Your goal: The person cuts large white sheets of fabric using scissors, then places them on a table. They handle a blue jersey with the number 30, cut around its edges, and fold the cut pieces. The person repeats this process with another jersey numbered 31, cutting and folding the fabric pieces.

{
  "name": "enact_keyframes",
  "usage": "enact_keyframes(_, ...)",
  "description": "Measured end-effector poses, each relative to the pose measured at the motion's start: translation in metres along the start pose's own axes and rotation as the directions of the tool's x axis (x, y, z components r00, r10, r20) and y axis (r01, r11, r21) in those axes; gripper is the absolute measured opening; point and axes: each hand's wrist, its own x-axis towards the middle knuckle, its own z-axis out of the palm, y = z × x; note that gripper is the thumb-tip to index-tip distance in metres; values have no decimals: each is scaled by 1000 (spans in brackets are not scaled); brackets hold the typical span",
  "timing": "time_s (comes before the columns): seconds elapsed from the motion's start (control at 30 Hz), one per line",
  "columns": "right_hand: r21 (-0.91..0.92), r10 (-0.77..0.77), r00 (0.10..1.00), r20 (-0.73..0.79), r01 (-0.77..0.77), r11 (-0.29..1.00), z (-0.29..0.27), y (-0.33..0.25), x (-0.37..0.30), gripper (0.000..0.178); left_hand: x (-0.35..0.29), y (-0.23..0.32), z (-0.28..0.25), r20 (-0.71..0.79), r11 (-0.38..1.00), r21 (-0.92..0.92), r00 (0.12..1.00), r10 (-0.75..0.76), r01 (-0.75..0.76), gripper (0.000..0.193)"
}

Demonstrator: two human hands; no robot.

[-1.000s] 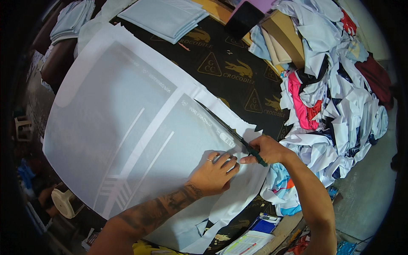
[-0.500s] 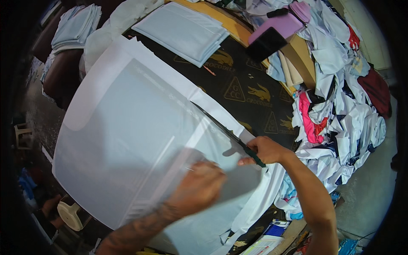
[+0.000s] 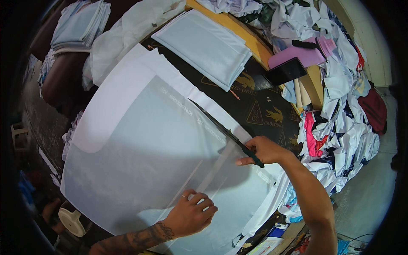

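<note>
A wide light-grey fabric sheet with white borders (image 3: 127, 148) is spread over the dark table. Long dark scissors (image 3: 221, 126) with green-wrapped handles lie along its far right border, the tips pointing up and left. My right hand (image 3: 265, 152) grips the handle end, thumb on the near side and fingers on the far side. On the lower middle of the sheet, my left hand (image 3: 191, 214) is palm down, fingers bent and slightly apart, with a ring on one. I see nothing in it.
A folded light-blue fabric stack (image 3: 204, 46) lies at the table's far side. Beside it are a purple bottle (image 3: 293, 57) and a black phone-like slab (image 3: 285, 73). White scraps (image 3: 335, 140) heap at the right. Another folded stack (image 3: 80, 27) sits far left, and a cream stool (image 3: 71, 221) stands lower left.
My left hand has moved down and slightly left over the sheet, and its blur is gone. The scissors and right hand stay nearly in place. The view has shifted a little.
</note>
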Motion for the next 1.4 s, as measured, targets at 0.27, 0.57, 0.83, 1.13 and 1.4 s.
enact_keyframes(0.27,47,-74,997,11,73,996,-24,-56,26,72,-8,-6,2,252,985,-173,965,69,-25,21)
enact_keyframes(0.57,132,-34,999,16,32,991,-46,-100,59,74,-37,34,50,-69,959,-228,985,159,-171,15)
enact_keyframes(0.83,88,-123,923,-364,165,982,-30,-98,-23,73,-64,81,127,237,918,-147,888,394,-368,22)
enact_keyframes(1.13,669,471,630,-618,106,735,286,16,-305,55,47,136,228,460,840,266,828,321,-474,101)
enact_keyframes(1.4,855,511,795,-327,18,518,574,25,-402,39,-65,99,174,-314,991,130,950,2,40,83)
